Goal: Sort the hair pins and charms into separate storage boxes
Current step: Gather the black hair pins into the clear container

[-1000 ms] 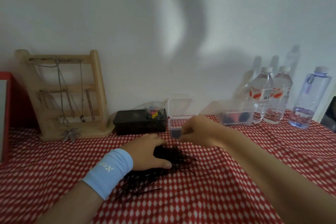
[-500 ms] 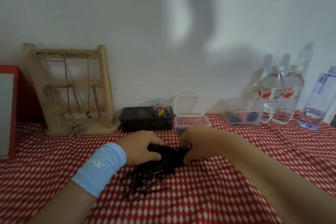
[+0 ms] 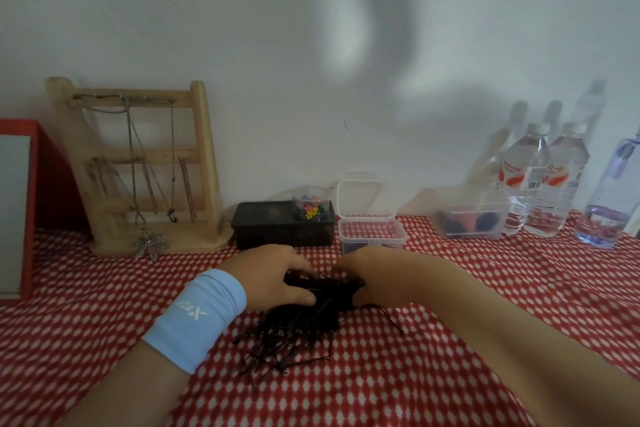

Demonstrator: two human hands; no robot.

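Black hair pins (image 3: pixel 294 333) are now gripped by the left hand (image 3: pixel 270 274) and right hand (image 3: pixel 367 274) together — the right back from the clear box (image 3: pixel 370 236) — likely gathering another batch.

The cloth (image 3: pixel 415 378) over your bench is a matt printed fabric. At its middle, the hair pins (image 3: pixel 294 336) look like thin dark metal wire with a faint sheen. Along the back edge you have a jewellery stand (image 3: pixel 205 156) of pale, unvarnished wood hung with dull metal chains (image 3: pixel 133 163), a matt black plastic box (image 3: pixel 270 230), a clear glossy plastic storage box (image 3: pixel 370 236) and clear plastic water bottles (image 3: pixel 526 191). Your wristband (image 3: pixel 197 315) is soft matt fabric.
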